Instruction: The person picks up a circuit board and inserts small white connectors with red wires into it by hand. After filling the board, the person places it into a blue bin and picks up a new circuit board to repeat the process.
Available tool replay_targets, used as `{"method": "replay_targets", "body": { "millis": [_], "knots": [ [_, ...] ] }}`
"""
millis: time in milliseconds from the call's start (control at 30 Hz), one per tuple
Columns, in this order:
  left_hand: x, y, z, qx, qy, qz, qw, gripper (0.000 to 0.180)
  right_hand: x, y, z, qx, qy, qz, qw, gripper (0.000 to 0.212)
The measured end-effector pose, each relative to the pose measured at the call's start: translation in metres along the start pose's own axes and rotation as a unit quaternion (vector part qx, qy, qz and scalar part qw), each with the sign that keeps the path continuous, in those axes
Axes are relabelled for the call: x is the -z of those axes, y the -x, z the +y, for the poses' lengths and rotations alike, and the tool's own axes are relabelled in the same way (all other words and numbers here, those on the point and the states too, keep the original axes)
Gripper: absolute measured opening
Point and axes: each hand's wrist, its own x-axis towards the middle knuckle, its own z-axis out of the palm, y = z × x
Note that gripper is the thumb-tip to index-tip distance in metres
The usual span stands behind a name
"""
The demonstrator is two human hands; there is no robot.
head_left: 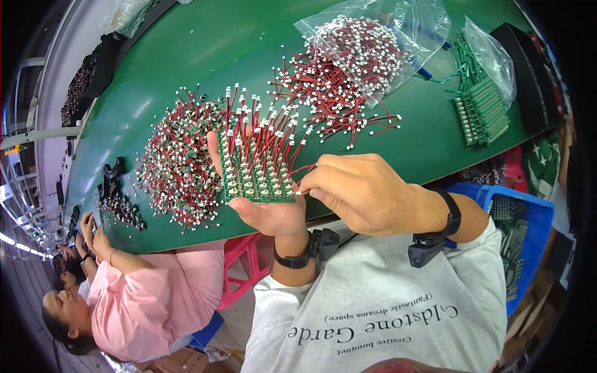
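Note:
My left hand (270,214) holds a green circuit board panel (258,180) from below, thumb along its near edge. Rows of small white connectors cover the panel, and many red wires with white plugs stand up from its far part. At the panel's right near corner, my right hand (354,189) pinches a red cable (303,170) between thumb and fingertips. One white end of that cable is at the panel's edge; whether it sits in a connector I cannot tell.
Beyond the panel lies a heap of red cables (317,87), partly under a clear plastic bag (429,31). Left is a pile of wired boards (180,155). More green panels (485,112) stack at right, above a blue crate (540,239). A person in pink (134,311) sits at left.

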Motion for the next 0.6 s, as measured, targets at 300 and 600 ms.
{"method": "replay_targets", "body": {
  "millis": [300,600],
  "knots": [
    [-0.006,0.003,0.001,0.002,0.013,-0.005,1.000,0.097,-0.018,0.006,0.001,0.034,0.144,0.040,0.988,0.013],
    [-0.009,0.007,0.001,0.013,-0.027,-0.009,1.000,0.104,-0.018,-0.001,-0.001,0.020,0.197,0.014,0.980,0.015]
  ]
}}
